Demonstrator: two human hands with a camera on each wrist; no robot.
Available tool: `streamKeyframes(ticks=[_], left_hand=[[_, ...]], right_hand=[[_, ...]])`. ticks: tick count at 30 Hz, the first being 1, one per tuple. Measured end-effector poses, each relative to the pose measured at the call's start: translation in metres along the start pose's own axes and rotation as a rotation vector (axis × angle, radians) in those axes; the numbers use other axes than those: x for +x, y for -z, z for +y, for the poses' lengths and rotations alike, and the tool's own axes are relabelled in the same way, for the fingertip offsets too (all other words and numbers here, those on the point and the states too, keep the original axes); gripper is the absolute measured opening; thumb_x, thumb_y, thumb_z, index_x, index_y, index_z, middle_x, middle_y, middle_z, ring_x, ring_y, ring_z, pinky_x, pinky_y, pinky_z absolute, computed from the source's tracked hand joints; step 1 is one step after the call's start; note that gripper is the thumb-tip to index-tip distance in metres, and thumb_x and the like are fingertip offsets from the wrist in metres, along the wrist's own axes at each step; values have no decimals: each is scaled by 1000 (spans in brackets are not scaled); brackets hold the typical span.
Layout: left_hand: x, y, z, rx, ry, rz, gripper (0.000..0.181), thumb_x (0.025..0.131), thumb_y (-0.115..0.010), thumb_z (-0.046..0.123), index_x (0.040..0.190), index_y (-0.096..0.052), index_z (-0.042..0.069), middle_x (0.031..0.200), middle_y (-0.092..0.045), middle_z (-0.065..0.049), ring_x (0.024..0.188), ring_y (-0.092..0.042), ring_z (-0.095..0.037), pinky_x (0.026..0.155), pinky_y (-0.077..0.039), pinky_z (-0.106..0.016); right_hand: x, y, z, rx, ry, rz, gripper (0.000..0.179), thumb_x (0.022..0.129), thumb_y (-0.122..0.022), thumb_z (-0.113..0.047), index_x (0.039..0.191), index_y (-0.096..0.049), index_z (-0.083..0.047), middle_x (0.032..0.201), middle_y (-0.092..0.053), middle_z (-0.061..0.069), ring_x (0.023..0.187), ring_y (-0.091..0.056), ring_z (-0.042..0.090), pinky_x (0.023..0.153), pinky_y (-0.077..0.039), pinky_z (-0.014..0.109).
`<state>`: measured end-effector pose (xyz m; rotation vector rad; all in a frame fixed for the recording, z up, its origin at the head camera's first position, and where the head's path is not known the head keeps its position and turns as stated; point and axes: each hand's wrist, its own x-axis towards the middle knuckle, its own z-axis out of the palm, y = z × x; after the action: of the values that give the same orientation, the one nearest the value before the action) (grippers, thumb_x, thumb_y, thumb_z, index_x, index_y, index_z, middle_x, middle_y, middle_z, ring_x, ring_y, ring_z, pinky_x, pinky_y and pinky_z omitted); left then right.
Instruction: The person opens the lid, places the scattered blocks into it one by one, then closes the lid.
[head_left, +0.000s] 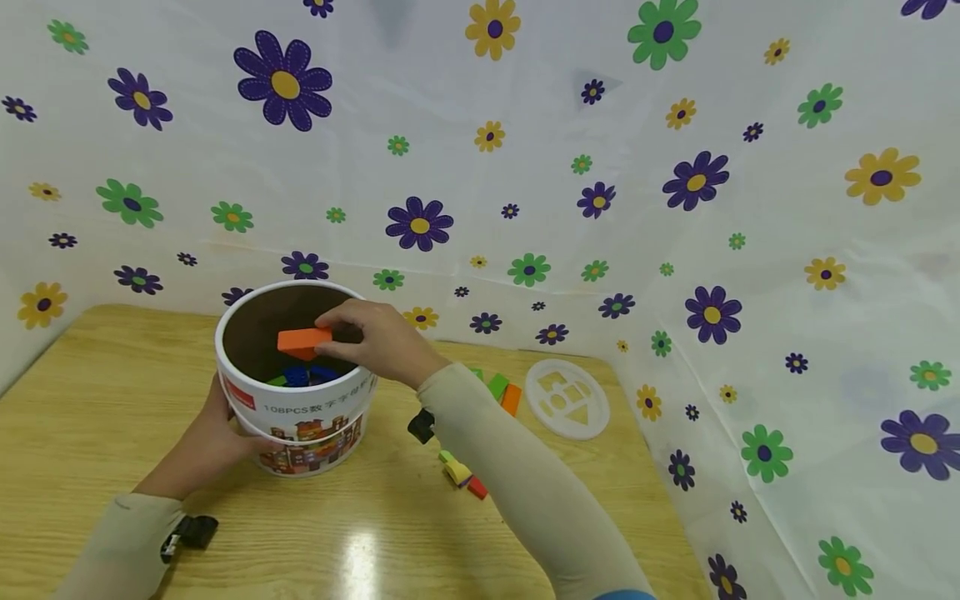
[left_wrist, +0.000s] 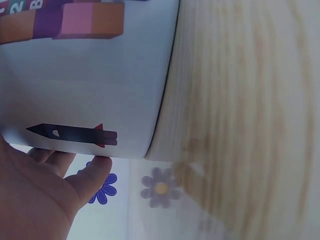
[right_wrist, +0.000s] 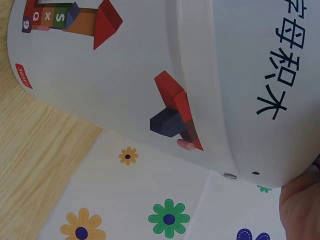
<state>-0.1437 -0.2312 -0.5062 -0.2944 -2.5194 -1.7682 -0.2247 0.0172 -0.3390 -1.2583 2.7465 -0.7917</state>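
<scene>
A white bucket (head_left: 247, 398) printed with building-block pictures stands at the left of the table. My left hand (head_left: 217, 442) rests against its left side, thumb and fingers spread along the wall; in the left wrist view, fingertips touch the bucket's wall (left_wrist: 75, 95). Over the bucket's opening, my right hand (head_left: 386, 337) pinches an orange block (head_left: 300, 342) between thumb and fingers. Blue blocks (head_left: 297, 376) and a bit of green show deeper inside; the rest of the contents is hidden. In the right wrist view, only the edge of my right hand (right_wrist: 302, 207) appears, beside the bucket's rim.
A white round lid (head_left: 536, 398) with shaped holes lies at the table's right. Green and orange blocks (head_left: 511, 399) lie next to it, partly behind my right sleeve. Yellow and red blocks (head_left: 457, 472) lie nearer. Flower-patterned sheeting (head_left: 450, 175) borders the wooden table (head_left: 300, 533).
</scene>
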Motion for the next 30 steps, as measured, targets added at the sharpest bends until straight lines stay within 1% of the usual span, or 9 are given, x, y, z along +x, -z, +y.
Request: streamKeyframes(ticks=[13, 21, 25, 30], left_hand=[[1, 1, -4, -4, 1, 0, 139, 74, -95, 11, 163, 8, 39, 161, -21, -28, 143, -22, -63, 104, -17, -89], [0, 0, 0, -3, 2, 7, 138, 75, -94, 13, 163, 8, 39, 163, -19, -28, 144, -20, -63, 104, -15, -89], [-1, -1, 2, 0, 13, 8, 138, 74, -94, 13, 163, 8, 40, 162, -19, -29, 144, -20, -64, 104, -15, -89], [-1, -1, 1, -2, 17, 13, 138, 73, -95, 12, 163, 6, 38, 161, -20, -28, 144, -21, -63, 105, -16, -89]], right_hand=[[1, -3, 1, 31, 22, 28, 35, 95, -77, -30, 124, -74, -11, 117, -73, -2, 100, -62, 2, 91, -48, 7], [-1, -4, 3, 64, 27, 34, 35, 94, -77, -29, 122, -74, -8, 115, -74, -1, 98, -63, 2, 89, -49, 7], [-2, -4, 4, 87, 36, 37, 34, 94, -78, -28, 122, -75, -8, 113, -74, -1, 96, -64, 0, 87, -50, 7], [-2, -5, 4, 107, 25, 34, 31, 94, -78, -28, 120, -75, -11, 113, -75, -2, 96, -64, -4, 87, -51, 7]])
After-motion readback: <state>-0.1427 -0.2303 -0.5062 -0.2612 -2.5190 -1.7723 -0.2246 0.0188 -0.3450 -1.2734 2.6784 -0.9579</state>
